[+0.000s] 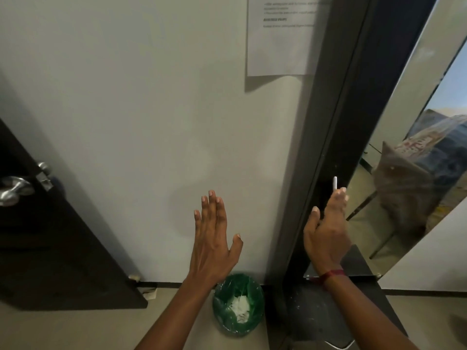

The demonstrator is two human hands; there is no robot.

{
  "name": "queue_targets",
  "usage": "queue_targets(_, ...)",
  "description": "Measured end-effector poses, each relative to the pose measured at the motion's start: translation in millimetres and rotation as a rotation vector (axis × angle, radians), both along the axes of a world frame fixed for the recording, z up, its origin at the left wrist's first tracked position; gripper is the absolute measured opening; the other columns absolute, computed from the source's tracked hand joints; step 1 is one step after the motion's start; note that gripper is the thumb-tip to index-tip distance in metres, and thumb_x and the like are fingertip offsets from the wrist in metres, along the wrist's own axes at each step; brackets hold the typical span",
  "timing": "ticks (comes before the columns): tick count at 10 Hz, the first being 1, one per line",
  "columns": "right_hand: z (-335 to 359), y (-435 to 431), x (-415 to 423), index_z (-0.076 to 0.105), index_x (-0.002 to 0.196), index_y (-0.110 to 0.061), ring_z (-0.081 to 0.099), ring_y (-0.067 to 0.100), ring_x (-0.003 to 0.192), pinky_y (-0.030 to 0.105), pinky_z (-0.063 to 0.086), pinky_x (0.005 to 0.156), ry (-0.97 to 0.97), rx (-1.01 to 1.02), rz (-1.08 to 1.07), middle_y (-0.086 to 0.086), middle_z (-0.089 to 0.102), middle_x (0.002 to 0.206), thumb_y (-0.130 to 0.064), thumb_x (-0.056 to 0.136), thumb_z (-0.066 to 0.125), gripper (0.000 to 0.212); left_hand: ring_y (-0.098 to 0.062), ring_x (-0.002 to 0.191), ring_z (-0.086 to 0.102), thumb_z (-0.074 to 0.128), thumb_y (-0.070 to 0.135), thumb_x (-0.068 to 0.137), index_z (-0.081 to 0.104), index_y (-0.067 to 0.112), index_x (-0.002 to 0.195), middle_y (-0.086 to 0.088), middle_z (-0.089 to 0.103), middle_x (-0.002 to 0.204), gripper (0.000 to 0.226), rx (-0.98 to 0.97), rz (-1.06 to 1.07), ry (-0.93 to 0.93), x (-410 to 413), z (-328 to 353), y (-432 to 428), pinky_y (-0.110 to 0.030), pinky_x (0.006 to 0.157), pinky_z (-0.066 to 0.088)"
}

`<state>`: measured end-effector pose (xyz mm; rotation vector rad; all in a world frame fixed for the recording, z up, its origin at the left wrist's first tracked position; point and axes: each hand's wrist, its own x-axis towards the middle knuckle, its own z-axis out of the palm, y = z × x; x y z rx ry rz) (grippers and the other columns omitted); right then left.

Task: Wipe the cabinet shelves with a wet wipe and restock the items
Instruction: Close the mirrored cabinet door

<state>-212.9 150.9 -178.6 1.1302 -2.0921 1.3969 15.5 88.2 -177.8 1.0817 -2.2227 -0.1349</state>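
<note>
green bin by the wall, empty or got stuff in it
Not empty: the green bin stands upright on the floor with crumpled white wipes or tissue in its bottom, well below the rim.

Office-like interior: plain white wall [126, 97], taped printed notice [280, 34], dark door [50, 236], lined waste bin [237, 304].

Matt white wall [131, 102], glossy dark cabinet frame [326, 137], shiny metal handle [335, 183], crinkled green plastic bin liner [237, 289].
</note>
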Motion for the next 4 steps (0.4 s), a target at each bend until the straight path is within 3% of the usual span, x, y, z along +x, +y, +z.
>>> queue_targets(1,1.3,-0.6,16.6,0.012,0.151,-0.004,0.012,0.029,0.148,0.051,0.027,0.116,0.076,0.038,0.049,0.015,0.015,0.159,-0.027,0.095,0.043,0.068,-0.032,0.149,-0.007,0.044,0.037,0.089,-0.002,0.003,0.153,-0.015,-0.009,0.161,0.086,-0.031,-0.003,-0.012,9.4,2.9,-7.6,-0.059,0.118,0.011)
queue_targets(3,22.3,-19.2,66.9,-0.001,0.153,-0.006,-0.004,0.026,0.149,0.041,0.002,0.122,0.153,0.157,0.227,0.012,-0.005,0.162,-0.042,0.097,0.034,0.075,-0.032,0.148,-0.011,0.039,0.045,0.092,-0.004,0.007,0.154,-0.013,-0.012,0.161,0.084,-0.098,0.033,-0.057,37.0,31.4,-34.9,-0.06,0.118,0.007)
queue_targets(4,32.5,-32.9,88.3,-0.004,0.152,-0.003,-0.008,0.028,0.149,0.042,-0.002,0.121,0.191,0.196,0.272,0.014,-0.01,0.161,-0.045,0.098,0.029,0.076,-0.031,0.148,-0.013,0.029,0.047,0.096,-0.004,0.009,0.154,-0.011,-0.013,0.161,0.077,-0.117,0.044,-0.019,45.8,43.9,-43.0,-0.059,0.118,0.003)
